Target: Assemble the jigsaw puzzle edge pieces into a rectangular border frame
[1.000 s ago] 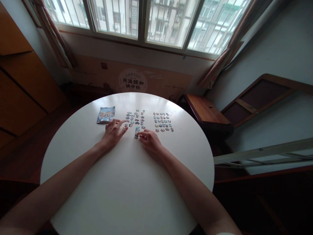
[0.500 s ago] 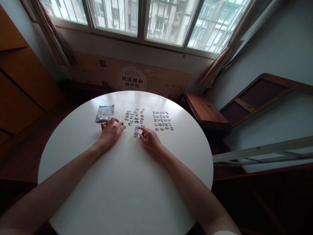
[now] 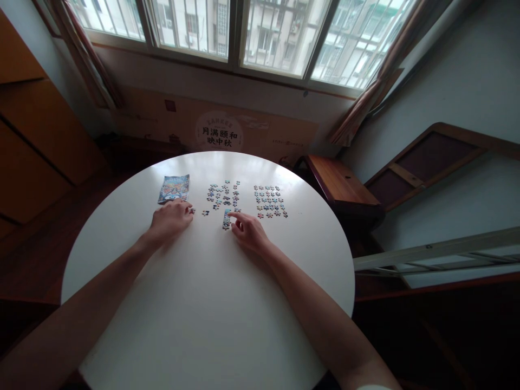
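Note:
Small colourful puzzle pieces lie on a round white table in two loose groups, a left group and a right group. My left hand rests on the table with fingers curled, fingertips pinched at a single piece just below a picture card. My right hand lies beside a short joined strip of pieces, its forefinger stretched onto the strip's upper end, the other fingers curled.
A wooden chair or stool stands off the table's far right edge. A cardboard panel with printed characters leans under the window. Wooden cabinets fill the left side, and a wooden frame leans at the right.
My left hand has pulled back to the left from the left group, fingers closing, dragging a piece with it. My right hand's forefinger has stretched onto the strip. The camera has tipped slightly.

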### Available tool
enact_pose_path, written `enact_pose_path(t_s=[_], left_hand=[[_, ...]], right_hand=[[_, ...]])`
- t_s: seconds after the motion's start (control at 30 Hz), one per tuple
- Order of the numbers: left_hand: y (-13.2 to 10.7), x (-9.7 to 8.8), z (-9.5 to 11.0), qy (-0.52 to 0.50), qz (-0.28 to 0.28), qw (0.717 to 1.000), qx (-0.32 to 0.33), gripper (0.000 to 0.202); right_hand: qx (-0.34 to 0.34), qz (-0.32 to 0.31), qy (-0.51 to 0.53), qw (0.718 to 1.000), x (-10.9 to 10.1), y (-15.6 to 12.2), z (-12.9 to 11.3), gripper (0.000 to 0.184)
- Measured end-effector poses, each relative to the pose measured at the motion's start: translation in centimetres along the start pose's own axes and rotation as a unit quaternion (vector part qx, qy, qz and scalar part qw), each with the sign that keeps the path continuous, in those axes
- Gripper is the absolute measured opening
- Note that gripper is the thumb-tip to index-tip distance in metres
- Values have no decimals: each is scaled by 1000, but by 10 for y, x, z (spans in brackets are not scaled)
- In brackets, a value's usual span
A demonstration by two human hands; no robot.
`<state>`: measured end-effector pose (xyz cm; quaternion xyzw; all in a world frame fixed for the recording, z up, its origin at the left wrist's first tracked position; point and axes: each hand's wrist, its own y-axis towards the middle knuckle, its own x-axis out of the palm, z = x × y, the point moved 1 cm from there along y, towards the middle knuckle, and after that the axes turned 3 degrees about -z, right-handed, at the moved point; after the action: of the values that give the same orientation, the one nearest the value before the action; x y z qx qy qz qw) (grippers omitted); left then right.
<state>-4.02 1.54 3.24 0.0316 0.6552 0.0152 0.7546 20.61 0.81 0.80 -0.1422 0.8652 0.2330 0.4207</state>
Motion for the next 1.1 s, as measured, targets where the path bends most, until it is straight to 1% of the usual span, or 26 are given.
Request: enact_pose_path(t_s=[0.13, 0.27, 0.37, 0.57, 0.9, 1.1], left_hand=[[5, 3, -7, -33, -21, 999, -2, 38], [7, 6, -9, -49, -18, 999, 3, 34], [7, 4, -8, -59, -16, 998, 5, 33], [6, -1, -7, -55, -22, 998, -6, 30], [8, 6, -13, -54, -21, 998, 0, 35], [8, 3, -11, -73, -23, 997, -7, 34]], right_hand=[[0, 1, 0, 1000, 0, 0, 1, 36], [-9, 5, 1, 1000, 2, 0, 2, 35], [-8, 5, 0, 1000, 3, 0, 3, 34], [-5, 9, 4, 1000, 3, 0, 4, 32], [-12, 9, 3, 1000, 2, 0, 3, 31], [-7, 7, 4, 1000, 2, 0, 3, 31]])
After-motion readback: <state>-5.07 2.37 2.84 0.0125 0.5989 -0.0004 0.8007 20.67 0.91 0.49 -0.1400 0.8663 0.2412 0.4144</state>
